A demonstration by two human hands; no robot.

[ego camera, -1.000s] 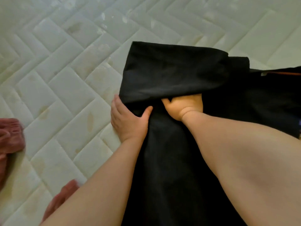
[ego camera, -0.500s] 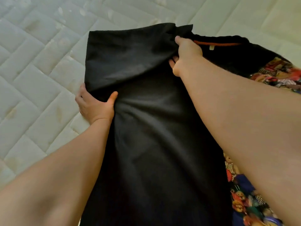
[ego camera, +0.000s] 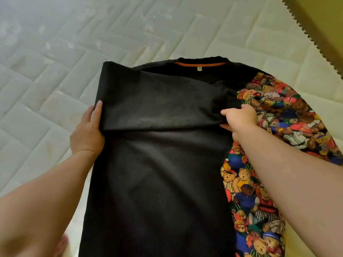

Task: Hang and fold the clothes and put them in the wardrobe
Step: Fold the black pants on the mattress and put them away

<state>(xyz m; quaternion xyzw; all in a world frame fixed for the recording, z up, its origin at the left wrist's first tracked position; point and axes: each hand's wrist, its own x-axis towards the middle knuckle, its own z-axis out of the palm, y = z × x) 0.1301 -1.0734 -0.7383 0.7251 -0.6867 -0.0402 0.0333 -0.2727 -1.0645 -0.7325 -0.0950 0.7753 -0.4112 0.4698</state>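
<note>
Fingers (ego camera: 225,113) of right hand (ego camera: 241,120) pinch the folded sleeve (ego camera: 159,104) of the black shirt (ego camera: 157,182), tips hidden; left hand (ego camera: 87,130) lies flat alongside.

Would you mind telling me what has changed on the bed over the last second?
The right hand moved from the middle of the folded black sleeve to its end, which it now pinches, drawn across toward the bear-print side. The left hand stayed pressed at the left fold of the shirt.

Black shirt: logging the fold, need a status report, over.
Left hand flat at the fold's left edge; right hand pinches the sleeve end. Black shirt on mattress, sleeve folded across its back. Nothing lying on it.
</note>
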